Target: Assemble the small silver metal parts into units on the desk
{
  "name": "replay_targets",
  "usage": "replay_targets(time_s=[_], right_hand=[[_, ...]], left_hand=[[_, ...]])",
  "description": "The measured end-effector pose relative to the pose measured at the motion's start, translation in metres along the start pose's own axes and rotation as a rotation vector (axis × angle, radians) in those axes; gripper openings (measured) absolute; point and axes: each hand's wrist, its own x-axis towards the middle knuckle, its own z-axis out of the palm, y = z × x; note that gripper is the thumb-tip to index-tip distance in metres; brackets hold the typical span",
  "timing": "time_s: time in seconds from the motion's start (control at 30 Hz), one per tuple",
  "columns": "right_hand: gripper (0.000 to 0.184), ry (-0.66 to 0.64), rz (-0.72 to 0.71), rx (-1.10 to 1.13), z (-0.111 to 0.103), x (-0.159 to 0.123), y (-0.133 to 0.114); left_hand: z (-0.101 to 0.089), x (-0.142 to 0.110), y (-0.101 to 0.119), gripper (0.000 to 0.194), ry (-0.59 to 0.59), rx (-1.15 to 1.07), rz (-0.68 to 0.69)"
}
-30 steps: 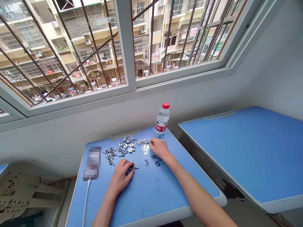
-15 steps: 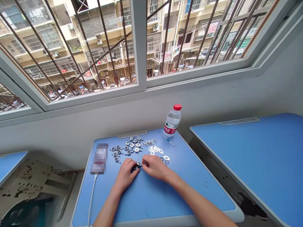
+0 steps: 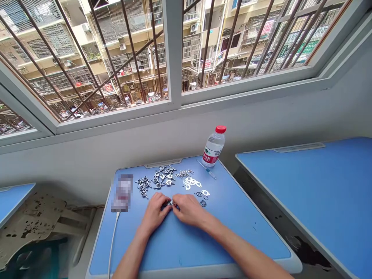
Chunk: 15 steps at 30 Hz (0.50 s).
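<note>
Between my hands, low over the blue desk, is a small metal fitting [image 3: 169,202] with a round body, mostly covered by fingers. My left hand [image 3: 156,211] grips it from the left, thumb and fingers closed. My right hand [image 3: 188,209] is pinched against its right side; whatever the fingertips hold is hidden. Similar metal fittings [image 3: 158,185] lie in groups just beyond my left hand. Beyond my right hand are flat oval metal plates [image 3: 192,182] with holes, small stemmed metal pieces [image 3: 183,173], and black rings [image 3: 202,203].
A screwdriver [image 3: 209,171] lies near a red-capped water bottle [image 3: 214,147] at the desk's far right corner. A blurred phone-like slab [image 3: 122,193] with a white cable [image 3: 112,240] lies at left. Another blue desk [image 3: 305,186] stands to the right, across a gap.
My right hand has moved in against the fitting, its fingertips now nearer my left hand's. More black rings show beside it. The camera view has shifted slightly.
</note>
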Motion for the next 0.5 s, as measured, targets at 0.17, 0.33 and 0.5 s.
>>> replay_targets(time_s=[0.17, 0.33, 0.5], right_hand=[[0.017, 0.085, 0.063, 0.145, -0.013, 0.002, 0.016], [0.022, 0.268, 0.203, 0.212, -0.036, 0.004, 0.049], [0.019, 0.336, 0.346, 0.197, -0.055, -0.003, 0.083]], left_hand=[[-0.001, 0.001, 0.001, 0.011, -0.008, -0.041, -0.02], [-0.003, 0.002, 0.002, 0.007, -0.007, -0.071, -0.069], [0.0, 0.003, -0.004, 0.004, 0.004, -0.076, -0.043]])
